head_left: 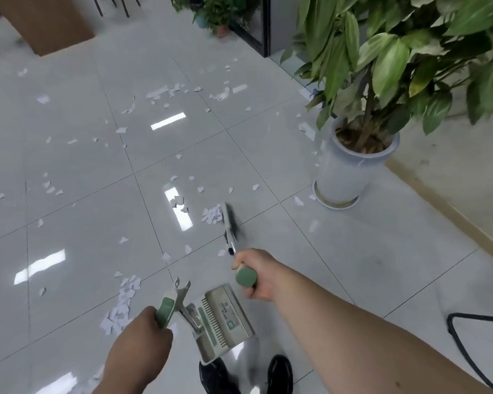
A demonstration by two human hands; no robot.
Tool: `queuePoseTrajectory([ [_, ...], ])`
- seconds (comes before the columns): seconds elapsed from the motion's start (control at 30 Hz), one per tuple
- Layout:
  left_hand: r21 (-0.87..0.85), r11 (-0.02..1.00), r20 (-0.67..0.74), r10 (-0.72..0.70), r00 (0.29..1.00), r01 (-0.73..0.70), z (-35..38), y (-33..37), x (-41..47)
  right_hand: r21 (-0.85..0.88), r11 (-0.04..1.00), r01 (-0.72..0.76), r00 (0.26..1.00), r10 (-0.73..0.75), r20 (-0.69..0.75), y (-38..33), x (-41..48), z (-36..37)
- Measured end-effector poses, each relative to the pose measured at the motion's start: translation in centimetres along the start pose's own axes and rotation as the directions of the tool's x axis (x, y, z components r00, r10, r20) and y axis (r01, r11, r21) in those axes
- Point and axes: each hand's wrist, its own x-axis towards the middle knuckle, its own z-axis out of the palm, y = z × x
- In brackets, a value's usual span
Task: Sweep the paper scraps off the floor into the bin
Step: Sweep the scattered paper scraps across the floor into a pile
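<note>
Broom [231, 223]: bristles set just beside a small heap of paper scraps [212, 215], I judge to drag it toward me; other scraps strewn across the tiles. My right hand [257, 275] wraps its green handle, arm stretched forward. Dustpan [224, 322]: held low and ready, my left hand [143, 335] clenched round its handle. Bin: not in view.

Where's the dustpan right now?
In the head view the dustpan is low in the centre, held by its green handle in the left hand, just ahead of the black shoes, with a heap of paper scraps to its left.
</note>
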Motion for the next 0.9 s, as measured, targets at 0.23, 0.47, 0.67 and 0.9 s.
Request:
queuePoseTrajectory([
  [0.23, -0.008, 1.000, -0.026, 0.023, 0.999, -0.023, -1.3, 0.8, 2.5, -0.030, 0.998, 0.050, 0.996, -0.052, -0.069, -1.1, -1.4, -4.2],
  [0.47, -0.034, 0.994, -0.039, 0.101, 0.994, -0.102, -2.9, 3.2, 6.7, -0.185, 0.982, 0.038, 0.941, -0.098, -0.324, -4.2, -1.6, -9.7],
  [0.67, -0.085, 0.984, -0.002, 0.159, 0.987, -0.158, -4.9, 4.8, 12.5, -0.250, 0.968, -0.034, 0.890, -0.085, -0.448, -8.5, 2.3, -10.3],
  [0.9, -0.078, 0.971, 0.069, 0.233, 0.970, -0.228, -9.7, 5.5, 21.2, -0.212, 0.974, -0.076, 0.908, -0.021, -0.419, -13.8, 8.6, -4.0],
])
